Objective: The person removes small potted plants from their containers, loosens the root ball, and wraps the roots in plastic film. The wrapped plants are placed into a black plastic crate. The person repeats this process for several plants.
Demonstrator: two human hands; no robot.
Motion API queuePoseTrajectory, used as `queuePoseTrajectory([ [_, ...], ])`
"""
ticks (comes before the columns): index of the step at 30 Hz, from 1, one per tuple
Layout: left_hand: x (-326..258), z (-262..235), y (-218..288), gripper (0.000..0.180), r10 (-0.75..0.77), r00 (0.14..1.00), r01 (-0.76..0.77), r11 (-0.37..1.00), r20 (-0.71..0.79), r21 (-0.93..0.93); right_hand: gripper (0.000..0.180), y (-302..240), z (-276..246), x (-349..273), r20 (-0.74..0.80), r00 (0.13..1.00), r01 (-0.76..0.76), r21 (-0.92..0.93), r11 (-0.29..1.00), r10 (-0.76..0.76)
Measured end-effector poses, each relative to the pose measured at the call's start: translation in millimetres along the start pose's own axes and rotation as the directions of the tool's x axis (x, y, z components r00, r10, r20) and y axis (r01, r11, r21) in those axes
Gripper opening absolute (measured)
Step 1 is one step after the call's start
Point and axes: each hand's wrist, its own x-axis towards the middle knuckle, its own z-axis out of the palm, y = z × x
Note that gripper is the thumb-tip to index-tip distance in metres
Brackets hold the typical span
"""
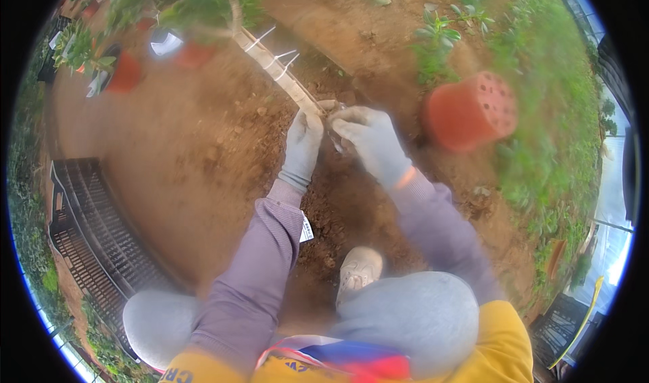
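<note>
A young tree (236, 14) with green leaves leans toward the upper left. Its lower trunk runs along a pale, flat wooden stake (274, 67), bound by several white cable ties (276, 60). My left hand (303, 143), in a grey-white glove, closes around the lower end of the stake and trunk. Right beside it, my right hand (368, 139), gloved alike, has its fingers pinched together at that same end. A small, shiny, greyish bit shows under those fingers, too blurred to name. Loose brown soil lies below both hands.
An orange pot (466, 111) lies tipped on the right, its holed base showing. Black plastic crates (111, 227) stand at the left. More orange pots (125, 72) and plants are at the upper left; a white tag (306, 229) is by my left forearm. Greenery (541, 160) lines the right.
</note>
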Motion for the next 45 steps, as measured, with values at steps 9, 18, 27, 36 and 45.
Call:
queuePoseTrajectory([
  [9, -8.9, -1.9, 6.3, 0.036, -0.134, 0.988, 0.139, 0.988, -0.079, 0.067, 0.035, 23.8, -85.2, 45.1, 0.058, 0.987, 0.159, -0.409, 0.898, -0.148],
  [18, 5.0, -6.9, 34.7, 0.03, -0.05, 0.994, 0.039, 0.993, -0.101, -0.113, 0.038, -1.1, -89.6, 19.0, 0.331, 0.927, 0.002, -0.474, 0.881, 0.176],
  [27, 24.4, -23.9, 145.3, 0.022, 0.097, 0.994, -0.106, 0.964, -0.05, -0.246, 0.034, -36.8, 24.7, 3.9, 0.413, 0.909, 0.128, -0.395, 0.91, 0.051],
  [36, 11.8, -22.8, 144.5, 0.026, 0.202, 0.979, -0.203, 0.976, -0.023, -0.079, 0.024, -75.6, 61.6, 22.2, 0.15, 0.845, 0.416, 0.42, 0.807, -0.513],
  [45, 33.7, -16.5, 186.4, 0.018, 0.249, 0.968, -0.24, 0.946, 0.015, -0.22, 0.054, -81.7, 69.3, -70.0, 0.288, 0.846, 0.429, 0.131, 0.894, -0.448],
])
